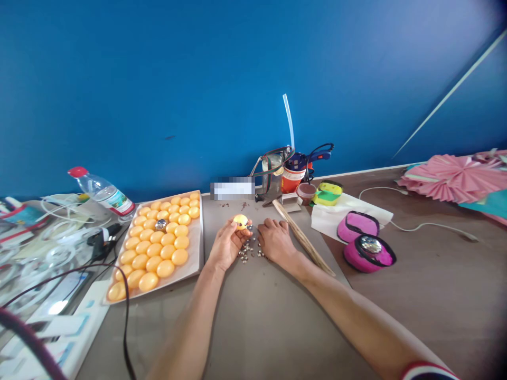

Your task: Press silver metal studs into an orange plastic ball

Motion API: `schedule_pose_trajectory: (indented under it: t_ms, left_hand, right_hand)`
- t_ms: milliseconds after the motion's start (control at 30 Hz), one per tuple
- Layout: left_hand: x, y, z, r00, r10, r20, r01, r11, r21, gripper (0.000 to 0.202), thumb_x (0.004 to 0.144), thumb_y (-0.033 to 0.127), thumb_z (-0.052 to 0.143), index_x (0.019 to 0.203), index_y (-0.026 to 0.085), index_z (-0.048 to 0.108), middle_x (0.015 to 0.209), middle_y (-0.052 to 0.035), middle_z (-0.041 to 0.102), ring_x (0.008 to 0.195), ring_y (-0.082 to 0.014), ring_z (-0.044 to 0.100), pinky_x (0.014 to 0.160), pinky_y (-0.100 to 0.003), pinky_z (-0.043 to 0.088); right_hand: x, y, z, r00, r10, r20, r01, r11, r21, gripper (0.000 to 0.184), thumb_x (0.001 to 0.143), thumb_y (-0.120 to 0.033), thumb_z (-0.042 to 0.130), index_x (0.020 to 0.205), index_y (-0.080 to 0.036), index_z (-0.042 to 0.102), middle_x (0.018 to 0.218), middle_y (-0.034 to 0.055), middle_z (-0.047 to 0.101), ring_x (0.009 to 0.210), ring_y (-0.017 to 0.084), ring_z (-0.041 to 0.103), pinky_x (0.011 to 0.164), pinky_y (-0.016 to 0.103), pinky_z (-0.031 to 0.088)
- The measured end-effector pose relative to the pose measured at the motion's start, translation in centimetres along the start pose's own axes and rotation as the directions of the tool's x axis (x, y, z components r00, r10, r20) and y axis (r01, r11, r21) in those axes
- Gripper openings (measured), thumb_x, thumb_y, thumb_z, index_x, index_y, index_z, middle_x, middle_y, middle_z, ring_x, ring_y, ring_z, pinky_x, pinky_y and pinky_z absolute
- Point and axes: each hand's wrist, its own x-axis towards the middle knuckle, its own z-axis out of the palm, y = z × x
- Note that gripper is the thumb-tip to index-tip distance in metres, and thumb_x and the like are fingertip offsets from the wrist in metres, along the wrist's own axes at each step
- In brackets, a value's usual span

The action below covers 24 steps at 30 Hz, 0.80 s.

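Note:
My left hand (226, 244) holds a small yellow-orange ball (240, 221) up at its fingertips, above the grey table (257, 316). My right hand (276, 240) rests palm down just to its right, its fingertips by a small metal piece (250, 228) next to the ball. A scatter of small metal pieces (249, 252) lies on the table between the two hands. Left of my left hand stands a white tray (198, 258) filled with several rows of the same yellow-orange balls (158, 248).
A wooden-handled hammer (303, 240) lies right of my right hand. Behind it are cups, a glue gun (307, 158) and a yellow-green sponge (328, 192). Two pink round cases (366, 248) and a white cable sit right. A water bottle (101, 192), cables and clutter fill the left; pink paper fans (447, 177) far right.

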Motion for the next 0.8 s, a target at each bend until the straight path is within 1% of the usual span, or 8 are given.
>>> schedule_pose_trajectory:
  t_ms: [133,200,300,367,500,600,733,800]
  left_hand:
    - [0.05,0.04,0.01,0.999,-0.001,-0.033,0.000,1.000,-0.010,0.027,0.078,0.031,0.061,0.097,0.013,0.060,0.094,-0.0105,0.068,0.065,-0.0119,0.061,0.075,-0.031,0.050]
    - [0.13,0.06,-0.09,0.999,-0.007,-0.053,0.006,1.000,-0.028,0.027,0.078,0.033,0.061,0.095,0.012,0.061,0.092,-0.0106,0.068,0.063,-0.0116,0.060,0.073,-0.030,0.050]
    - [0.33,0.05,-0.30,0.997,-0.023,-0.075,0.019,0.998,-0.059,0.029,0.078,0.038,0.059,0.089,0.011,0.062,0.087,-0.0108,0.068,0.061,-0.0115,0.059,0.072,-0.030,0.050]
    - [0.44,0.00,-0.41,0.996,-0.028,-0.080,0.022,0.997,-0.072,0.030,0.078,0.040,0.059,0.088,0.011,0.062,0.085,-0.0101,0.068,0.061,-0.0118,0.059,0.071,-0.030,0.050]
    - [0.55,-0.08,-0.43,0.996,-0.034,-0.077,0.027,0.996,-0.082,0.031,0.077,0.041,0.061,0.086,0.012,0.062,0.081,-0.0084,0.068,0.061,-0.0120,0.060,0.071,-0.030,0.049]
    - [0.56,-0.10,-0.40,0.996,-0.033,-0.085,0.026,0.996,-0.081,0.031,0.076,0.041,0.061,0.086,0.012,0.062,0.081,-0.0086,0.068,0.061,-0.0123,0.060,0.071,-0.030,0.049]
    - [0.51,-0.03,-0.39,0.996,-0.025,-0.088,0.018,0.997,-0.076,0.031,0.076,0.041,0.062,0.086,0.011,0.062,0.081,-0.0089,0.068,0.061,-0.0120,0.059,0.071,-0.029,0.050]
    - [0.50,0.02,-0.41,0.995,-0.026,-0.097,0.019,0.997,-0.072,0.031,0.077,0.040,0.061,0.087,0.011,0.062,0.082,-0.0089,0.068,0.061,-0.0116,0.059,0.070,-0.029,0.050]
  right_hand:
    - [0.12,-0.05,-0.01,0.998,-0.001,-0.056,0.006,0.996,0.088,0.024,0.088,-0.026,0.042,0.094,-0.017,0.064,0.092,0.0098,0.060,0.088,0.021,0.052,0.080,0.035,0.023]
    - [0.10,-0.08,-0.01,0.998,-0.007,-0.065,0.014,0.994,0.104,0.025,0.088,-0.030,0.044,0.095,-0.017,0.064,0.091,0.0095,0.060,0.087,0.021,0.053,0.080,0.035,0.023]
    - [-0.04,-0.12,0.02,0.999,-0.045,-0.029,0.048,0.995,0.087,0.026,0.083,-0.038,0.051,0.092,-0.017,0.065,0.092,0.0094,0.059,0.088,0.022,0.052,0.080,0.035,0.023]
    - [-0.15,-0.18,0.04,0.997,-0.080,-0.002,0.080,0.994,0.074,0.026,0.081,-0.039,0.053,0.091,-0.017,0.064,0.093,0.0097,0.058,0.090,0.023,0.052,0.080,0.035,0.023]
    - [-0.23,-0.31,0.22,0.993,-0.120,0.012,0.119,0.990,0.079,0.018,0.082,-0.027,0.050,0.086,-0.017,0.063,0.088,0.0085,0.059,0.087,0.021,0.052,0.080,0.035,0.022]
    - [-0.16,-0.31,0.53,0.992,-0.127,-0.002,0.126,0.986,0.107,0.018,0.082,-0.017,0.044,0.078,-0.016,0.062,0.082,0.0066,0.061,0.079,0.018,0.054,0.078,0.034,0.022]
    - [-0.08,-0.20,0.69,0.991,-0.124,-0.043,0.129,0.980,0.154,0.018,0.081,-0.015,0.044,0.075,-0.016,0.061,0.079,0.0065,0.062,0.076,0.017,0.054,0.077,0.034,0.022]
    - [-0.03,-0.13,0.59,0.988,-0.111,-0.105,0.130,0.971,0.199,0.016,0.080,-0.016,0.045,0.074,-0.016,0.060,0.080,0.0066,0.062,0.077,0.017,0.055,0.078,0.034,0.024]
